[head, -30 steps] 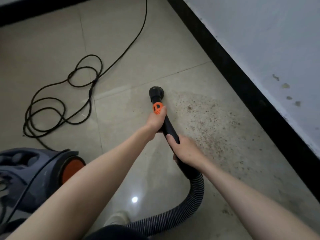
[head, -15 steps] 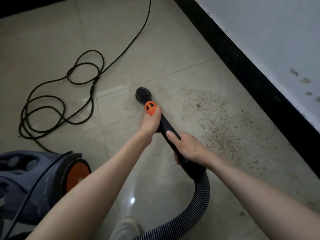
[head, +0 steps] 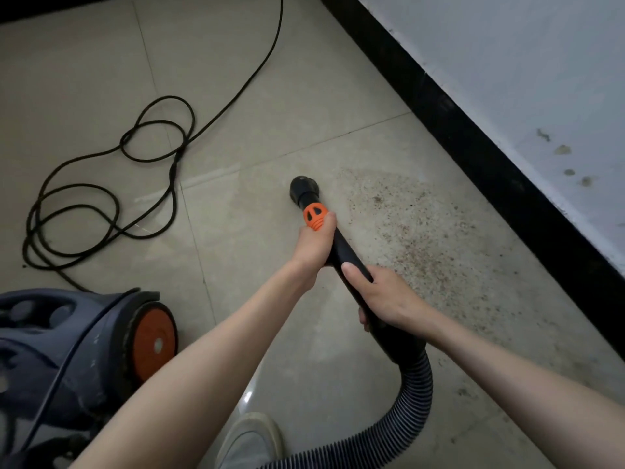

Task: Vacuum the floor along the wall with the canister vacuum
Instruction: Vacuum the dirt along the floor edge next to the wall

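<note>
Both the left hand [head: 313,247] and right hand [head: 385,294] grasped the wand [head: 348,257], its nozzle [head: 303,188] on tile beside the grit patch [head: 422,238]; overlapping strokes toward the black skirting [head: 473,147] were advisable.

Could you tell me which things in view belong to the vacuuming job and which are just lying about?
Belonging to the job:
- wand, gripped by left hand and right hand
- nozzle
- hose
- vacuum
- power cord
- dirt beside the skirting

Just there:
- shoe
- wall
</note>
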Tool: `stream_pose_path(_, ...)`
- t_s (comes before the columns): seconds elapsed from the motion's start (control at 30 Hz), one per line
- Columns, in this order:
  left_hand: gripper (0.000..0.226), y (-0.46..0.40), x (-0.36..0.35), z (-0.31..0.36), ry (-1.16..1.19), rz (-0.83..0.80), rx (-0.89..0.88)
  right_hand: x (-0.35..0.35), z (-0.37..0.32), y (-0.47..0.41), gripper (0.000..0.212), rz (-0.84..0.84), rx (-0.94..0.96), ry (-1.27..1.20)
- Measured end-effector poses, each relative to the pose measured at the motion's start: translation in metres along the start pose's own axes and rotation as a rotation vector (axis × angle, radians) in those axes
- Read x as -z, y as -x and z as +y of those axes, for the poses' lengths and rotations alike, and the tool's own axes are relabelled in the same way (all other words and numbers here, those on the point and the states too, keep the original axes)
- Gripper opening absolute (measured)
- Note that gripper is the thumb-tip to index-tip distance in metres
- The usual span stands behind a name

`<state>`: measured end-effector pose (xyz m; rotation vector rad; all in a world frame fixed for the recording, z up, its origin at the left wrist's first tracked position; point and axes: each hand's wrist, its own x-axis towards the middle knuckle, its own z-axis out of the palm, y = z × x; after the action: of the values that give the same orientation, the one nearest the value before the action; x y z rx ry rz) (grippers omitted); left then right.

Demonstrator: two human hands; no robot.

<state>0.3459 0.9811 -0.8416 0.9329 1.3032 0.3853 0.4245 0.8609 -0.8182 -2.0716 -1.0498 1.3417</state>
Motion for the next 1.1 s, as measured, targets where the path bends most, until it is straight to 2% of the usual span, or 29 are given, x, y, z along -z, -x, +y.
stream_pose_path(0.13,0.059,0.014,0.017,-0.026,0.020,0.137,0.002,-0.005,0.001,0.011,0.042,-0.172,-0.001,-0.050)
stream_pose_path(0.2,0.063,0.021,0.023,-0.038,0.041,0.150,0.010,-0.010,0.005,0.017,0.042,-0.198,-0.002,-0.053)
stream_pose_path(0.3,0.058,0.020,0.020,-0.030,0.041,0.113,-0.006,-0.011,0.006,0.015,0.043,-0.111,0.009,-0.021)
stream_pose_path(0.43,0.031,0.011,0.002,-0.005,-0.014,-0.037,-0.049,-0.005,0.007,0.006,0.057,0.044,-0.001,0.001)
stream_pose_path(0.5,0.031,0.006,-0.011,0.002,-0.048,-0.101,-0.050,-0.002,0.013,0.004,0.062,0.119,-0.014,-0.004)
stream_pose_path(0.57,0.031,0.000,-0.023,0.005,-0.087,-0.133,-0.046,0.001,0.019,0.002,0.058,0.176,-0.028,-0.036)
stream_pose_path(0.8,0.039,-0.027,-0.037,0.018,-0.209,-0.045,-0.114,0.011,0.015,-0.022,0.069,0.197,-0.040,-0.108)
stream_pose_path(1.1,0.039,-0.046,-0.053,0.039,-0.243,-0.174,-0.089,0.017,0.011,-0.040,0.052,0.305,-0.076,-0.118)
